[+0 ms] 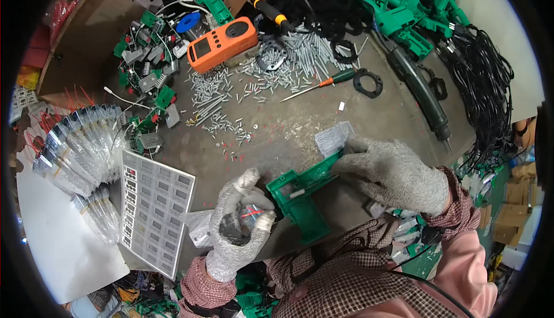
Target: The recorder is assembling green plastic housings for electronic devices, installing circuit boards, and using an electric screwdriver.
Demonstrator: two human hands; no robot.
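My right hand (398,176), in a grey knit glove, grips the upper right end of a green plastic tool housing half (300,208). The housing is tilted over the bench's near edge, its hollow side up, with a small pale piece inside. Close to its left side, my gloved left hand (236,225) is curled round a small part with a red wire (251,214), mostly hidden by the fingers and thumb. A crumpled clear plastic bag (199,229) lies against that hand. Just beyond my right fingertips is a translucent grey plastic piece (333,137).
Loose screws (306,52) lie beyond the hands, with an orange meter (223,44) and a screwdriver (320,84). A dark power screwdriver (421,90) and black cords (479,81) are right. Leftward are a label sheet (156,214), bagged parts (86,145) and switch assemblies (150,81). Green housings (404,12) pile up behind.
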